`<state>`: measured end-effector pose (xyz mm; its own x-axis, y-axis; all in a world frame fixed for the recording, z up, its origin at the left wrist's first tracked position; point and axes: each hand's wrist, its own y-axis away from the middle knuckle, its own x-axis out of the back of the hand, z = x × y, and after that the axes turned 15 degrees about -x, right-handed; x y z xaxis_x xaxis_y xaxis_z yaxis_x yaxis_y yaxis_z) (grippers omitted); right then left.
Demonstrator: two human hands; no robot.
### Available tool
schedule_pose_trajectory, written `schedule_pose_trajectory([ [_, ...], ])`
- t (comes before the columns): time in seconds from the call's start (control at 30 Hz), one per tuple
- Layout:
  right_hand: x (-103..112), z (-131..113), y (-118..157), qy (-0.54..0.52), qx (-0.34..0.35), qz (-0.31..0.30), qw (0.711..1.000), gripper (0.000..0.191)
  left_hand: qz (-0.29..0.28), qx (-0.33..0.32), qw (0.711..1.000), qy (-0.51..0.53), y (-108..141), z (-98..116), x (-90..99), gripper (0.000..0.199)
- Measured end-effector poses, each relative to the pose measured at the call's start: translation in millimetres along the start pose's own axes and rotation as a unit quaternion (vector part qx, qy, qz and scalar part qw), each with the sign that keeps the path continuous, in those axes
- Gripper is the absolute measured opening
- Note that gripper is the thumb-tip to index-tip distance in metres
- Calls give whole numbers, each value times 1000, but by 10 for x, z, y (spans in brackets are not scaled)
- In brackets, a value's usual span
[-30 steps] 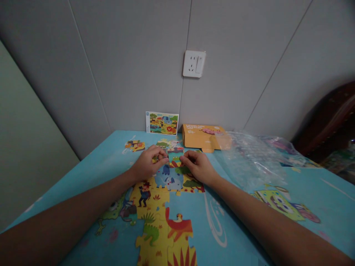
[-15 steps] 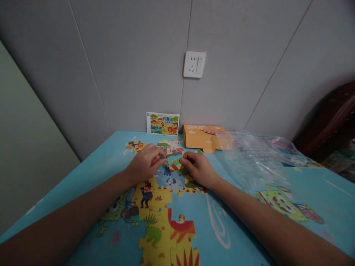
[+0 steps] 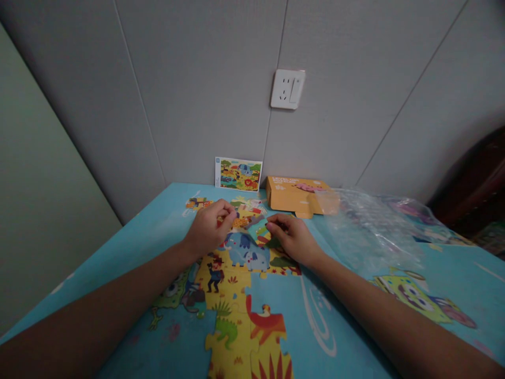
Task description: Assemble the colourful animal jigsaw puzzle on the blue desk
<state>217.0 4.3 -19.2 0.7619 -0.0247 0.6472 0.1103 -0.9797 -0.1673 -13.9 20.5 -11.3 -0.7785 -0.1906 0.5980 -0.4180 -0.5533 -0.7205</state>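
My right hand (image 3: 295,238) pinches the right edge of a puzzle piece (image 3: 258,229) with a green animal on a blue-green ground. The piece is tilted over the upper part of a partly joined jigsaw puzzle (image 3: 232,305). To its left, my left hand (image 3: 210,223) hovers with thumb and fingers closed together, apart from that piece; I see nothing between them. Elephants, a figure in a hat and a red dinosaur-like shape show on the joined pieces. Loose pieces (image 3: 198,203) lie beyond my left hand.
A picture card (image 3: 239,174) leans against the wall. Beside it lies an orange box (image 3: 295,196) with its flap out, and a crumpled clear plastic bag (image 3: 366,226) is to the right. The blue tablecloth (image 3: 130,258) has cartoon prints. A socket (image 3: 288,89) is on the wall.
My left hand has let go of the piece's left edge and drawn slightly away from it. The piece is now turned and tilted in my right hand. The view has shifted slightly left.
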Motion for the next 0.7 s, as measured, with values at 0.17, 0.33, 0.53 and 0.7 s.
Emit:
schedule_pose_trajectory([
  [0.17,44,78,-40,-22,2,74,997,18,27,40,999,23,15,-58,-29,17],
  [0.33,19,-2,8,-35,8,51,998,19,15,4,999,50,13,-14,-45,16],
  [0.53,-17,-123,77,-18,65,-12,998,18,-58,-49,992,102,36,102,-48,12],
  [0.7,-31,-103,66,19,64,14,998,21,-74,-58,989,115,37,108,-59,12],
])
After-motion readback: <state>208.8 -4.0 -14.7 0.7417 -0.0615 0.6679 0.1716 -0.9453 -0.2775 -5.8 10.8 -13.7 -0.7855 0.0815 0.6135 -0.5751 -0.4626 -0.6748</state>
